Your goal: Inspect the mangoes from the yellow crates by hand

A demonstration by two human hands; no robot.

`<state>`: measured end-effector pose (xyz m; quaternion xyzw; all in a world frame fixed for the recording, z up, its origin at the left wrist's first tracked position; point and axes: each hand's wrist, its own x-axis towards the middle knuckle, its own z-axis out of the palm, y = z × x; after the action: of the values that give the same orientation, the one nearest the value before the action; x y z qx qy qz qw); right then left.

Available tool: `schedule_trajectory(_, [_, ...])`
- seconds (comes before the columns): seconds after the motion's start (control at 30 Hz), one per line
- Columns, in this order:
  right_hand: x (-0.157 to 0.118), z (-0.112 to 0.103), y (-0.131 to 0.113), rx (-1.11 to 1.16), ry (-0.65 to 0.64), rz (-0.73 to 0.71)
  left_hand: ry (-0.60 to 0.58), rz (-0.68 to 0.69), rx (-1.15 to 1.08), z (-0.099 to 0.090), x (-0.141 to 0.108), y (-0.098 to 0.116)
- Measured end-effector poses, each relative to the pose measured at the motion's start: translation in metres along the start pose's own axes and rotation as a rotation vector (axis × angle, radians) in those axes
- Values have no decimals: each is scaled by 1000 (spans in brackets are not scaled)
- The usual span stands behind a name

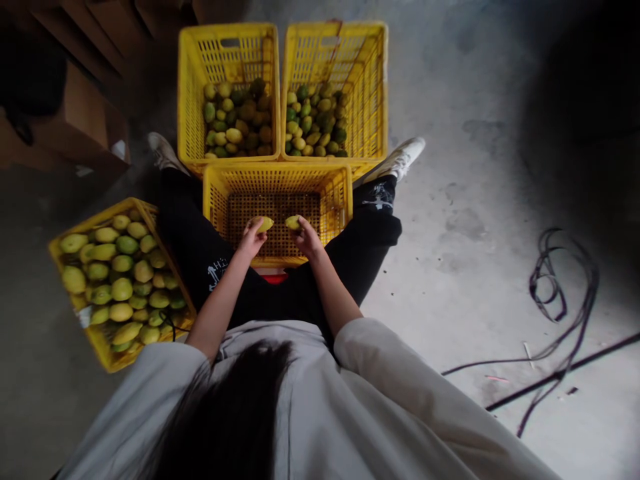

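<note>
Dim overall, with cool, greyish light. The smooth grey concrete floor [445,233] is palest on the right and lower right, sinking to near-black in the upper right corner. Brown cardboard boxes [85,110] at upper left lie in heavy shadow. In the middle, the bare hands [253,239] and the yellow oval fruits [294,223] they hold stand out against a darker yellow plastic crate [344,200], though fine detail is soft. Wide-angle distortion stretches the loose light-grey shirt [320,400] toward the bottom corners; the long black hair [230,413] loses nearly all detail.
</note>
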<state>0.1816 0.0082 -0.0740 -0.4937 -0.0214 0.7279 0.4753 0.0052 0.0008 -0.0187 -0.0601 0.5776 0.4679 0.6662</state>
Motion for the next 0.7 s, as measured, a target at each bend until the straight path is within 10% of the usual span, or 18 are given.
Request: schedule_trajectory(0.7, [-8, 7, -5, 61, -7, 37, -97, -91, -54, -1, -4, 4])
